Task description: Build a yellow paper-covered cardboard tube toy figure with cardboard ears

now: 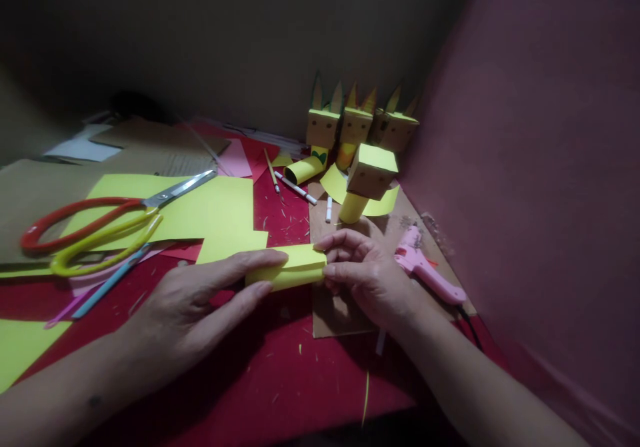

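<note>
L hand [200, 300] pinches L end of rolled yellow paper tube [295, 272]; R hand [367, 270] grips its R end. Tube's btwn hands over red tabletop [280, 367], nr flat brown cardboard sheet [334, 317]. Pink plastic glue gun [434, 278] lies R of R hand; red-&-yellow-handled metal scissors [150, 202] at L.

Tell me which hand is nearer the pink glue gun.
Right. The right hand is just left of the pink glue gun; the left hand is much farther left.

And here's a craft corner, pink wall [545, 167] alongside! Scissors [163, 198], glue gun [434, 278] and cardboard [340, 319] crowd the red work surface [310, 394].
</note>
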